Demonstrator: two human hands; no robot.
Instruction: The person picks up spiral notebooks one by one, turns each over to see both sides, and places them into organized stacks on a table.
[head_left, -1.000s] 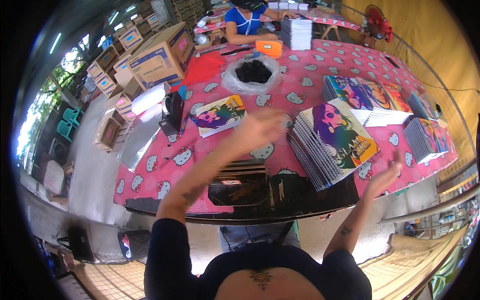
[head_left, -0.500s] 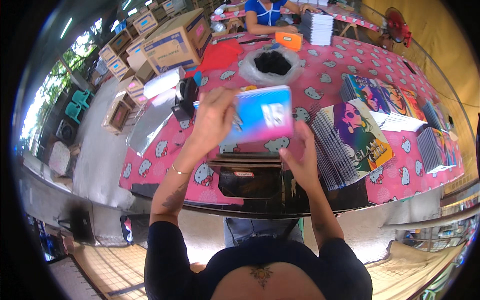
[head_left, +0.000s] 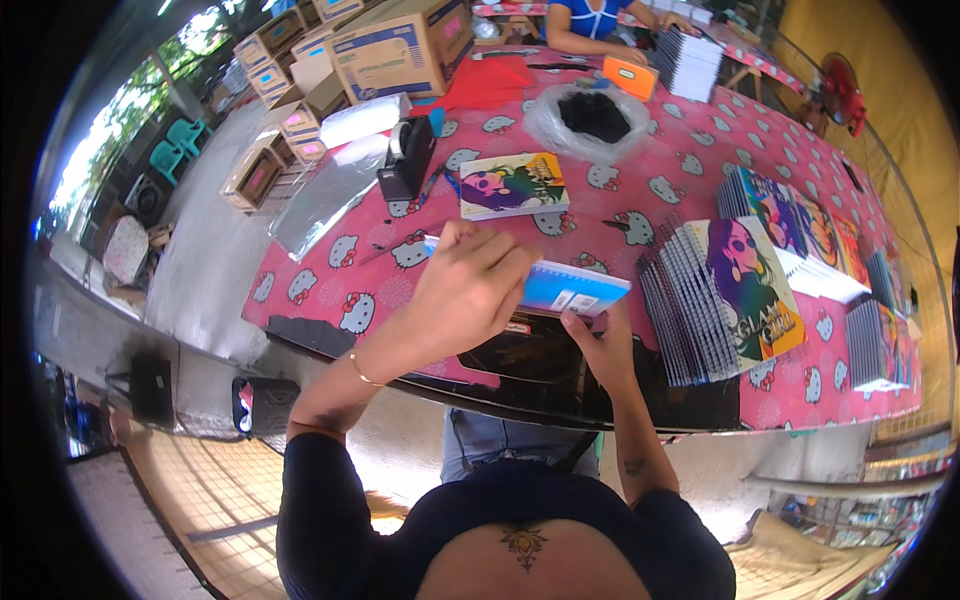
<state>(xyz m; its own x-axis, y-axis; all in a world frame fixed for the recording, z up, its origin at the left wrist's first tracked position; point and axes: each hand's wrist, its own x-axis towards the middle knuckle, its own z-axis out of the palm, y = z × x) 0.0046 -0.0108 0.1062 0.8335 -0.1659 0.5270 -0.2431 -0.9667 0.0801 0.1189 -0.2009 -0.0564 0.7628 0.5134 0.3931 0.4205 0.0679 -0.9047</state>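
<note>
Between my hands is a spiral notebook [head_left: 575,287], its blue cover with a white label tilted toward me. My left hand [head_left: 470,285] is closed at its left part, with the fingertips partly hidden. My right hand [head_left: 604,345] grips the lower right corner, thumb on the near side. Just beneath the notebook stands a dark box [head_left: 515,357] at the table's near edge, partly covered by it. Farther off, notebooks with an illustrated cover [head_left: 515,185] lie flat on the pink patterned table cloth [head_left: 340,255].
Stacked spiral notebooks [head_left: 725,290] stand at the right. A black tape dispenser [head_left: 407,160], plastic sheet [head_left: 325,200] and cardboard boxes [head_left: 400,50] are at the left. Behind lies a clear plastic bag [head_left: 590,120] with dark contents. A person [head_left: 590,25] works across the table.
Both hands have brought the notebook down toward the dark box and tilted it. My right hand has closed on its corner. The flat illustrated notebooks behind have come into sight.
</note>
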